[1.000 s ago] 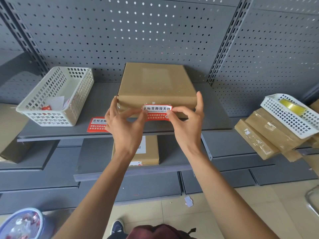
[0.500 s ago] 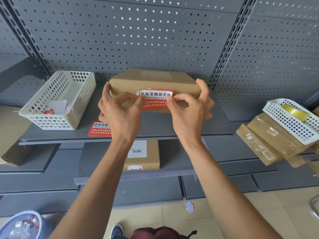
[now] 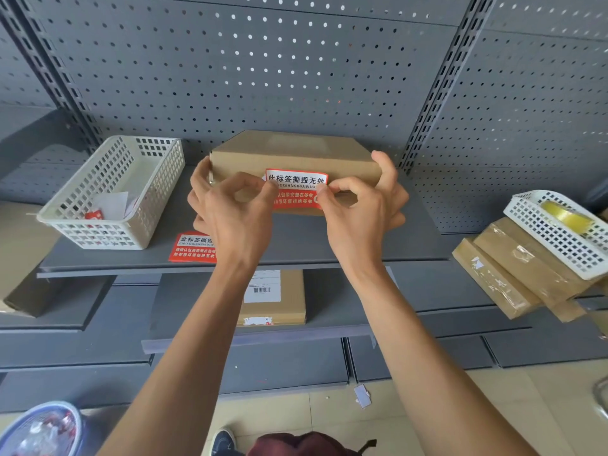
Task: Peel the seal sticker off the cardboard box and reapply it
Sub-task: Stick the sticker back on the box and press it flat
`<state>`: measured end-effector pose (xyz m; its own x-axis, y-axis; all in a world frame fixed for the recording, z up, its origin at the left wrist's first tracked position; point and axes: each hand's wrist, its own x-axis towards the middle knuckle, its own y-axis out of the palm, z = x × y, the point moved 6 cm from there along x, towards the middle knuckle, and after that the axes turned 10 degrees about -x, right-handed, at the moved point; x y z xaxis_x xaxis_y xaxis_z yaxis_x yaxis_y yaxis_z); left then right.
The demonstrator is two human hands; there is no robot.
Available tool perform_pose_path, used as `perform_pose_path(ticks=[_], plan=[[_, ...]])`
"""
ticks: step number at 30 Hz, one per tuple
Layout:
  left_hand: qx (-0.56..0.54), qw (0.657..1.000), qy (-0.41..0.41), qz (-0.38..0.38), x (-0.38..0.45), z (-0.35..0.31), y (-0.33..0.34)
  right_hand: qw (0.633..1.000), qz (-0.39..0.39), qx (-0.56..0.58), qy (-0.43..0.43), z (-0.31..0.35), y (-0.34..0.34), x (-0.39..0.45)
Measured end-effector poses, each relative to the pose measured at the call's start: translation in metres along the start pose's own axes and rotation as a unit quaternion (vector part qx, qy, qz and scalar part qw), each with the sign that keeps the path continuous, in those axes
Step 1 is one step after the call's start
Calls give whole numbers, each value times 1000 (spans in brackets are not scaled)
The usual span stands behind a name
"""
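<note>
A flat brown cardboard box (image 3: 292, 153) rests on the grey shelf (image 3: 362, 235), its front side facing me. A red and white seal sticker (image 3: 296, 189) lies across that front side. My left hand (image 3: 230, 212) pinches the sticker's left edge with thumb and forefinger, its other fingers against the box's left end. My right hand (image 3: 358, 209) pinches the sticker's right edge, its other fingers wrapped around the box's right end. Whether the sticker is fully stuck down I cannot tell.
A white plastic basket (image 3: 115, 195) with paper scraps stands left on the shelf, a sheet of red stickers (image 3: 192, 248) in front of it. Another box (image 3: 273, 297) lies one shelf below. Taped parcels (image 3: 513, 271) and a white basket (image 3: 559, 232) with tape sit at right.
The box has been tipped up and pushed back toward the pegboard, so its front side faces me. Both hands went with it and kept their pinch on the sticker's two ends.
</note>
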<state>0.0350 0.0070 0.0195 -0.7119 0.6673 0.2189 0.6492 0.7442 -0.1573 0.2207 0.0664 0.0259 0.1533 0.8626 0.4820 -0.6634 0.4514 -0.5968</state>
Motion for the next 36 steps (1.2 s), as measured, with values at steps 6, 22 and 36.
perform_pose_path(ticks=[6, 22, 36], plan=[[25, 1000, 15, -4, 2, 1, 2, 1000, 0, -9, 2, -3, 3, 1], [69, 997, 29, -20, 7, 7, 4, 1000, 4, -15, 5, -6, 8, -1], [89, 994, 53, -21, 5, 13, 3, 1000, 5, -5, 15, -12, 8, 2]])
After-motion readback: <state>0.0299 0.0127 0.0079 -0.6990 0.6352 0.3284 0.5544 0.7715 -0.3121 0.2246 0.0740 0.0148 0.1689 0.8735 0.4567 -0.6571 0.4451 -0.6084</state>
